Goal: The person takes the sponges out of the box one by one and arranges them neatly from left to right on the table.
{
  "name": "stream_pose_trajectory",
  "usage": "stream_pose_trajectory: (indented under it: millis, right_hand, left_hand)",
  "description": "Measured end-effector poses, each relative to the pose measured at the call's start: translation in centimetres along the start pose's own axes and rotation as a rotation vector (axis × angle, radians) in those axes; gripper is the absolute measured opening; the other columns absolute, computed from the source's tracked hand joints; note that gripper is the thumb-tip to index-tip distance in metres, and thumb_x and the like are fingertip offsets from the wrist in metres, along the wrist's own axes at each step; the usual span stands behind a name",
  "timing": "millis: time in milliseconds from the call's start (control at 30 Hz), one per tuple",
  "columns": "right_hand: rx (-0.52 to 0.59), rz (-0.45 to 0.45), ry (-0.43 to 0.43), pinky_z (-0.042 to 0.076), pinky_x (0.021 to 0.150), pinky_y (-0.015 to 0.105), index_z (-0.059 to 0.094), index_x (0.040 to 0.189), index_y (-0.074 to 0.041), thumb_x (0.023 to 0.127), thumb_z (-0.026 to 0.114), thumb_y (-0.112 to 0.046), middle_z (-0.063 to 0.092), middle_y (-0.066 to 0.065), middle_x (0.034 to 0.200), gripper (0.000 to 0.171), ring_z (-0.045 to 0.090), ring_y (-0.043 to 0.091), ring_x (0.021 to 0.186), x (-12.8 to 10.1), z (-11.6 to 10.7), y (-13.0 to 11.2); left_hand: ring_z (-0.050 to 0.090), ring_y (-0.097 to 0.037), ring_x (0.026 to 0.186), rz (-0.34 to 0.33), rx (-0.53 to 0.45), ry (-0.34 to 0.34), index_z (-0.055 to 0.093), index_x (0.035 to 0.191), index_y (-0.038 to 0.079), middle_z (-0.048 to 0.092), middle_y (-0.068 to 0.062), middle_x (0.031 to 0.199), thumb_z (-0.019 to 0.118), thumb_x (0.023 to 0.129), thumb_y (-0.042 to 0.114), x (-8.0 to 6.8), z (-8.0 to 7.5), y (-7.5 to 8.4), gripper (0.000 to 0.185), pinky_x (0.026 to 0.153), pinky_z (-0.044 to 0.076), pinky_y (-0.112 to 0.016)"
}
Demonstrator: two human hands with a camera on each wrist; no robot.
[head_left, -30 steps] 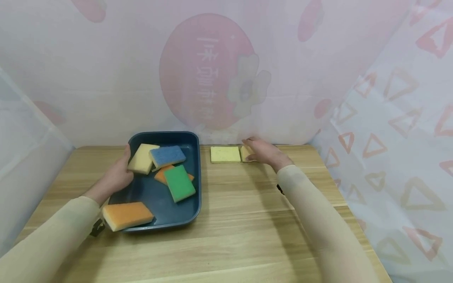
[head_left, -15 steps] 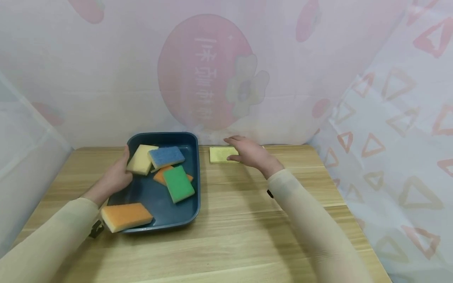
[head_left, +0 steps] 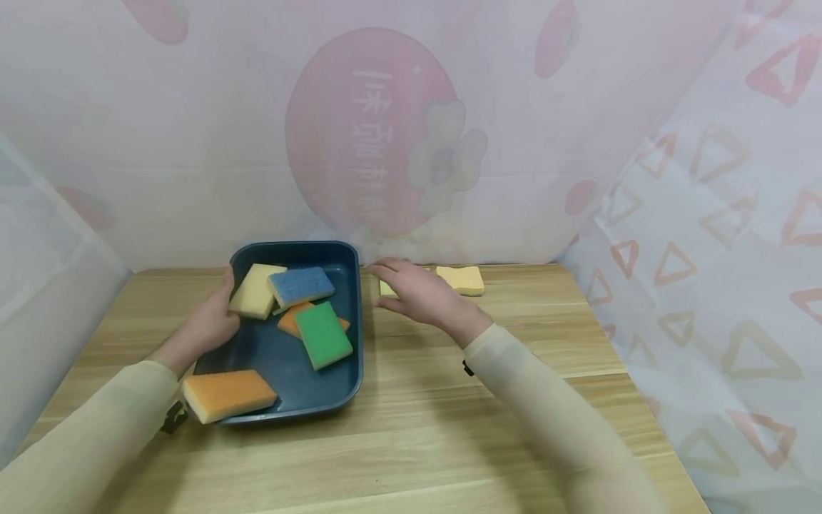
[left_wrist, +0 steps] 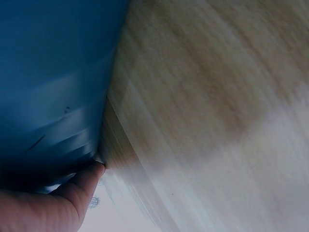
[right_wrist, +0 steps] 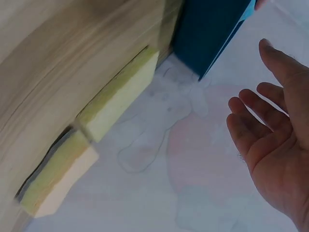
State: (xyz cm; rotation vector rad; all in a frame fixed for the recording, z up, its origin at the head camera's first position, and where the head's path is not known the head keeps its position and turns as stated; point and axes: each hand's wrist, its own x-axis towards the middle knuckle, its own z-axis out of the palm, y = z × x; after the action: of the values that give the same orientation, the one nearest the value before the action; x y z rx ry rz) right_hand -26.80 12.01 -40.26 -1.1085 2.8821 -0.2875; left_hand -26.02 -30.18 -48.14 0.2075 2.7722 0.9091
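My left hand (head_left: 208, 325) grips the left rim of a dark blue tray (head_left: 266, 357), its thumb up along the outer edge. Inside lie a pale yellow sponge (head_left: 254, 291), a blue sponge (head_left: 302, 285), a green sponge (head_left: 324, 334) and, partly under the green one, an orange sponge (head_left: 289, 321). A larger orange sponge (head_left: 230, 394) leans over the near left corner. My right hand (head_left: 424, 294) holds nothing; its fingers are relaxed and spread above a yellow sponge (right_wrist: 120, 96), mostly hidden in the head view. Right of that lies a cream sponge with wavy sides (head_left: 462, 280).
The wooden table (head_left: 411, 428) runs up to a pale printed curtain (head_left: 212, 143) at the back. Another curtain with triangles (head_left: 726, 250) hangs on the right. Both loose sponges sit along the table's far edge.
My right hand has let go of the cream sponge and moved left over the yellow one, toward the tray. The cream sponge now shows fully. My left hand stays on the tray.
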Motion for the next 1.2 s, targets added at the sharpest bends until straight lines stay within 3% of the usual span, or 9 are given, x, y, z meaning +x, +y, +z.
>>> stream_pose_trajectory:
  millis: [200, 267, 433, 500, 600, 767, 967, 1200]
  right_hand:
    - [-0.019, -0.088, 0.032, 0.052, 0.134, 0.043, 0.052, 0.176, -0.005, 0.116, 0.076, -0.037, 0.061, 0.016, 0.176, 0.072, 0.061, 0.032, 0.163, 0.1, 0.9, -2.4]
    - [-0.028, -0.110, 0.031, 0.054, 0.132, 0.042, 0.053, 0.176, -0.006, 0.116, 0.076, -0.038, 0.062, 0.016, 0.175, 0.072, 0.063, 0.031, 0.161, 0.1, 1.1, -3.2]
    - [-0.047, -0.164, 0.039, 0.058, 0.126, 0.036, 0.056, 0.174, -0.007, 0.115, 0.077, -0.039, 0.064, 0.011, 0.173, 0.070, 0.066, 0.025, 0.157, 0.1, 1.7, -5.4]
    - [-0.059, -0.178, 0.036, 0.059, 0.125, 0.034, 0.056, 0.174, -0.008, 0.115, 0.076, -0.041, 0.065, 0.010, 0.173, 0.070, 0.066, 0.023, 0.157, 0.1, 1.9, -6.3]
    - [-0.086, -0.182, 0.013, 0.059, 0.124, 0.031, 0.054, 0.175, -0.010, 0.116, 0.074, -0.044, 0.064, 0.007, 0.174, 0.071, 0.066, 0.021, 0.157, 0.1, 2.3, -7.6]
    - [-0.096, -0.207, -0.022, 0.056, 0.127, 0.029, 0.053, 0.176, -0.012, 0.118, 0.071, -0.048, 0.062, 0.005, 0.177, 0.071, 0.064, 0.019, 0.159, 0.1, 3.2, -9.6]
    - [-0.083, -0.307, 0.000, 0.048, 0.134, 0.026, 0.054, 0.175, -0.011, 0.119, 0.066, -0.051, 0.063, 0.005, 0.177, 0.070, 0.061, 0.017, 0.163, 0.0, 4.2, -11.7]
    - [-0.031, -0.371, -0.058, 0.045, 0.133, 0.020, 0.053, 0.176, -0.011, 0.120, 0.066, -0.049, 0.063, 0.004, 0.176, 0.069, 0.061, 0.015, 0.162, 0.3, 5.0, -14.2]
  left_hand:
    - [0.045, -0.026, 0.068, 0.009, -0.001, 0.002, -0.022, 0.179, -0.009, 0.025, -0.061, 0.171, 0.049, 0.100, -0.006, 0.0, 0.0, 0.0, 0.107, 0.062, 0.041, -0.038]
    - [0.046, -0.026, 0.067, 0.009, 0.004, 0.005, -0.021, 0.179, -0.009, 0.033, -0.061, 0.168, 0.049, 0.100, -0.006, 0.0, 0.0, 0.1, 0.106, 0.061, 0.042, -0.037]
    - [0.046, -0.028, 0.070, -0.004, 0.006, 0.002, -0.022, 0.179, -0.008, 0.030, -0.061, 0.170, 0.049, 0.100, -0.006, 0.0, 0.0, 0.3, 0.106, 0.064, 0.043, -0.040]
    - [0.046, -0.029, 0.072, -0.007, 0.006, -0.001, -0.023, 0.179, -0.008, 0.022, -0.060, 0.173, 0.049, 0.101, -0.006, 0.0, 0.0, 0.5, 0.106, 0.065, 0.043, -0.041]
    - [0.047, -0.029, 0.071, -0.006, 0.013, -0.002, -0.022, 0.179, -0.008, 0.024, -0.061, 0.171, 0.049, 0.101, -0.006, 0.0, 0.0, 0.6, 0.106, 0.065, 0.043, -0.042]
    - [0.047, -0.028, 0.069, -0.004, 0.015, -0.006, -0.023, 0.179, -0.008, 0.029, -0.061, 0.169, 0.049, 0.101, -0.006, 0.1, 0.1, 0.7, 0.107, 0.065, 0.043, -0.041]
    - [0.049, -0.027, 0.068, -0.007, 0.011, -0.008, -0.024, 0.179, -0.006, 0.033, -0.062, 0.167, 0.049, 0.101, -0.005, 0.0, -0.1, 0.6, 0.107, 0.063, 0.045, -0.040]
    - [0.050, -0.024, 0.062, 0.001, 0.019, 0.004, -0.023, 0.179, -0.008, 0.044, -0.063, 0.157, 0.050, 0.101, -0.005, -0.4, -0.2, 0.5, 0.107, 0.060, 0.046, -0.039]
